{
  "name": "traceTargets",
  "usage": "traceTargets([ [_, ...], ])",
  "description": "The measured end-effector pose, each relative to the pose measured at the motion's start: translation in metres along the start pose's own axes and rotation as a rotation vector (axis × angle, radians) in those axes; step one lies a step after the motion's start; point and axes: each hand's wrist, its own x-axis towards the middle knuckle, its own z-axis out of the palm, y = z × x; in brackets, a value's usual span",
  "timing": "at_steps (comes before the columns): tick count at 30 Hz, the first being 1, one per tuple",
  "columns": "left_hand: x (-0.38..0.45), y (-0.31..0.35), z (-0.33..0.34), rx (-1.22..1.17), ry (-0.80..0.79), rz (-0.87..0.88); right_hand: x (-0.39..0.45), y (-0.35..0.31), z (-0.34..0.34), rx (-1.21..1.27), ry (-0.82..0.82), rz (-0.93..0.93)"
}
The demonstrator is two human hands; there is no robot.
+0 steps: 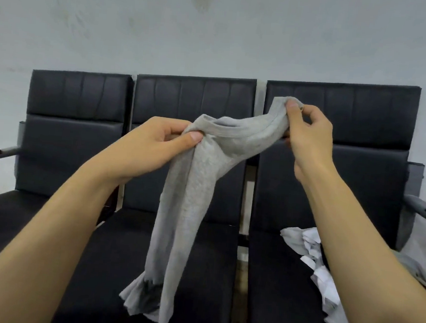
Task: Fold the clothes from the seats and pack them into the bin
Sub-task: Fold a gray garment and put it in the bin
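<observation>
Head view, my left hand (155, 141) and right hand (308, 135) both pinching a grey shirt (191, 198) at its collar, hanging above black seats (333, 170), more clothes (312, 250) piled on the right seat.

Garment (186, 197) before middle seat (179, 248); clothes pile (311, 255) on right seat (281, 281)

A single camera rides on the person's head, looking forward and slightly down at a row of black seats (187, 144) against a pale wall (217, 29), close enough that both forearms fill the foreground.
</observation>
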Motion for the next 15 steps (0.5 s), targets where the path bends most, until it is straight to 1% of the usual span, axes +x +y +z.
traceTargets([
  [3,-0.003,0.015,-0.003,-0.215,-0.018,0.057,0.0,0.001,-0.004,0.026,-0.005,0.021],
  [7,-0.003,0.021,0.003,-0.318,-0.045,0.066,-0.002,0.007,-0.004,-0.017,-0.101,0.072],
  [9,-0.005,0.02,0.005,-0.227,-0.023,0.049,-0.004,0.015,-0.003,-0.069,-0.145,0.097],
  [12,-0.007,0.02,0.001,-0.02,-0.052,0.006,-0.003,0.027,-0.006,-0.104,-0.139,0.116],
  [15,-0.009,0.022,-0.001,0.045,-0.074,-0.037,0.0,0.036,-0.011,-0.135,-0.138,0.131],
])
